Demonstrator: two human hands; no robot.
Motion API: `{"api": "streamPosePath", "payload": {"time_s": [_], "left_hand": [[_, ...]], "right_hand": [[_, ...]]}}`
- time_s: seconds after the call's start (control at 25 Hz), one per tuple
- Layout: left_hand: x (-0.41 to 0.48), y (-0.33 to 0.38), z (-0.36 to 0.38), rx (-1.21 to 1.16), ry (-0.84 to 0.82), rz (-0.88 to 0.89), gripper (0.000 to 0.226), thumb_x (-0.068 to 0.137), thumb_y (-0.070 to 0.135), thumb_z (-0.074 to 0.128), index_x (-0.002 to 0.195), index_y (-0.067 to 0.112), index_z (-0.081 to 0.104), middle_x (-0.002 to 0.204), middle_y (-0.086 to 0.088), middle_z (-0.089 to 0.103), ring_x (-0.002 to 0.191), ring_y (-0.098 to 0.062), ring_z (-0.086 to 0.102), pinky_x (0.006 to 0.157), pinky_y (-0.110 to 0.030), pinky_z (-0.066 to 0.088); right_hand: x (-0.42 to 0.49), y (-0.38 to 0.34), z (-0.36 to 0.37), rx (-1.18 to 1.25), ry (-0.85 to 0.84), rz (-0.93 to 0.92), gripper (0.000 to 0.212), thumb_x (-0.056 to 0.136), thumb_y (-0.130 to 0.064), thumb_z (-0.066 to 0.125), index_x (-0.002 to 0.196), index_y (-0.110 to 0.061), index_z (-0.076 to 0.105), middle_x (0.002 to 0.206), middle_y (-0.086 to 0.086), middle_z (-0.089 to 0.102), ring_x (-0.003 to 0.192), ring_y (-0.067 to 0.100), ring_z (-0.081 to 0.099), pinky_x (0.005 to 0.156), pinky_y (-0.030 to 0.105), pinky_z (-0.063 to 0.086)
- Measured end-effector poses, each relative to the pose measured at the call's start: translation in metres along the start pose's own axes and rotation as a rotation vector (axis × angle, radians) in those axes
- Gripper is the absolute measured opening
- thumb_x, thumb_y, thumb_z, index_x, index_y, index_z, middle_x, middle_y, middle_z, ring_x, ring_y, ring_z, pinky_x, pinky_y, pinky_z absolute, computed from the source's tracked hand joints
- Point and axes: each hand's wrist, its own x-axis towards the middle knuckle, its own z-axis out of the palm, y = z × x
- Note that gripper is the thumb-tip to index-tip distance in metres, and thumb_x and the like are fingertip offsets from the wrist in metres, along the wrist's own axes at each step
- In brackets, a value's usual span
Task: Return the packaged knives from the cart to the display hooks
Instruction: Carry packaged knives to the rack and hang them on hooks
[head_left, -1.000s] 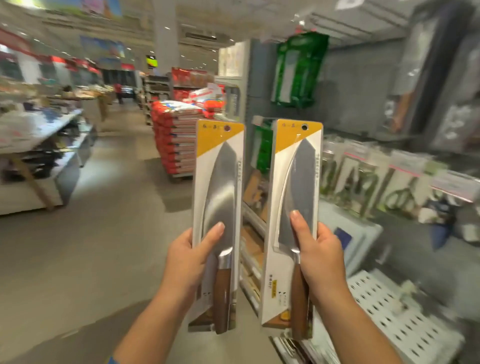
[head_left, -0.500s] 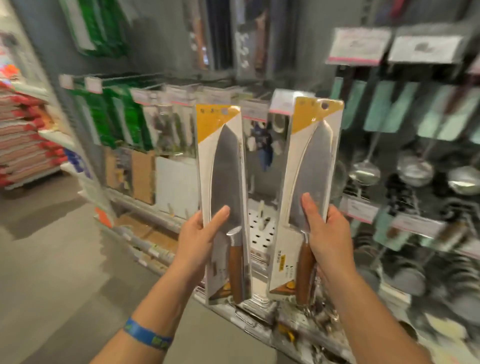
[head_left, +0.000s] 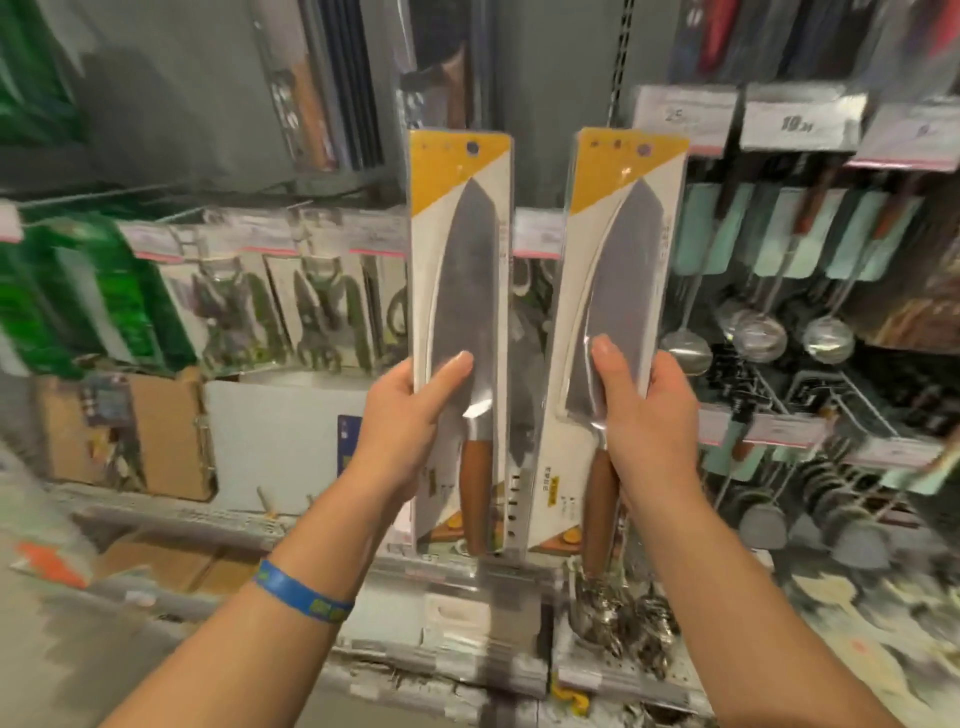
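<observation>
So, left hand (head_left: 405, 421): gripping left knife pack (head_left: 460, 249) upright, thumb lying over blade.
right hand (head_left: 652, 421): gripping right knife pack (head_left: 621, 249) upright, thumb likewise.

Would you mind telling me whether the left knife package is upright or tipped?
Upright: the left hand grips the knife package low, yellow header on top.

Ladles (head_left: 756, 335) hang right, under mint spatulas (head_left: 787, 234) and price tags (head_left: 800, 122). Scissors packs (head_left: 317, 306) left, green packs (head_left: 88, 296) beside them, cardboard box (head_left: 161, 431) below.
</observation>
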Motion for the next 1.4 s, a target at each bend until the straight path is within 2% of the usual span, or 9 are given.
{"api": "streamPosePath", "payload": {"time_s": [0.12,0.28,0.44,0.6,0.68,0.76,0.84,1.16,1.4], "left_hand": [[0.036,0.020,-0.022,0.003,0.013,0.021,0.035,0.086,0.054,0.073,0.093,0.020,0.079,0.092,-0.006,0.079,0.082,-0.017,0.073,0.069,-0.032,0.053],[0.094,0.090,-0.019,0.064,0.003,0.152,0.051,0.090,0.063,0.060,0.091,0.015,0.075,0.087,-0.005,0.077,0.081,-0.022,0.073,0.073,-0.038,0.057],[0.133,0.155,-0.010,0.032,-0.005,0.364,0.053,0.090,0.065,0.060,0.078,0.014,0.069,0.074,0.002,0.074,0.071,-0.016,0.068,0.065,-0.027,0.051],[0.162,0.181,-0.006,0.053,-0.063,0.469,0.093,0.076,0.080,0.057,0.090,-0.012,0.062,0.087,-0.028,0.068,0.072,-0.036,0.063,0.068,-0.043,0.050],[0.177,0.186,-0.005,0.069,-0.088,0.477,0.089,0.077,0.079,0.061,0.085,-0.008,0.069,0.084,-0.025,0.070,0.070,-0.034,0.067,0.068,-0.043,0.054],[0.191,0.185,-0.001,0.088,-0.057,0.474,0.061,0.078,0.072,0.063,0.050,0.018,0.066,0.052,-0.003,0.061,0.049,-0.010,0.053,0.052,-0.029,0.042],[0.205,0.180,0.007,0.153,-0.028,0.449,0.064,0.084,0.063,0.063,0.038,0.022,0.047,0.042,0.008,0.043,0.040,-0.005,0.035,0.049,-0.029,0.028],[0.245,0.185,0.041,0.319,0.020,0.382,0.059,0.092,0.062,0.059,0.049,0.020,0.060,0.045,0.018,0.061,0.040,0.003,0.057,0.036,-0.011,0.033],[0.257,0.187,0.067,0.246,0.001,0.408,0.065,0.087,0.073,0.053,0.055,0.017,0.066,0.055,0.010,0.068,0.046,-0.004,0.061,0.048,-0.023,0.042]], "right_hand": [[0.008,-0.026,0.032,-0.093,0.050,-0.039,0.044,0.083,-0.071,0.066,0.085,-0.028,0.066,0.082,-0.013,0.073,0.072,0.004,0.068,0.064,0.028,0.052],[0.050,-0.099,0.058,-0.196,0.134,-0.162,0.056,0.081,-0.077,0.061,0.084,-0.021,0.067,0.077,-0.005,0.070,0.071,0.014,0.067,0.063,0.035,0.052],[0.102,-0.174,0.065,-0.233,0.211,-0.279,0.058,0.086,-0.077,0.057,0.090,-0.020,0.068,0.087,-0.005,0.069,0.081,0.015,0.065,0.069,0.036,0.049],[0.138,-0.206,0.048,-0.252,0.242,-0.285,0.064,0.082,-0.080,0.057,0.059,-0.021,0.051,0.048,-0.015,0.058,0.049,0.001,0.058,0.043,0.016,0.036],[0.151,-0.206,0.039,-0.265,0.238,-0.265,0.067,0.078,-0.083,0.056,0.052,-0.022,0.045,0.038,-0.017,0.050,0.040,-0.003,0.053,0.042,0.019,0.034],[0.166,-0.201,0.031,-0.254,0.251,-0.260,0.072,0.076,-0.085,0.055,0.052,-0.018,0.046,0.041,-0.011,0.050,0.040,0.004,0.051,0.050,0.027,0.035],[0.182,-0.190,0.025,-0.261,0.272,-0.263,0.073,0.077,-0.085,0.056,0.061,-0.013,0.056,0.051,-0.006,0.057,0.051,0.012,0.058,0.053,0.031,0.039],[0.226,-0.189,0.023,-0.390,0.178,-0.249,0.056,0.086,-0.073,0.059,0.080,-0.019,0.069,0.078,-0.003,0.071,0.071,0.015,0.067,0.057,0.030,0.046],[0.249,-0.221,-0.005,-0.403,0.281,-0.453,0.060,0.081,-0.077,0.061,0.078,-0.018,0.067,0.072,-0.006,0.069,0.064,0.011,0.065,0.052,0.029,0.044]]}}
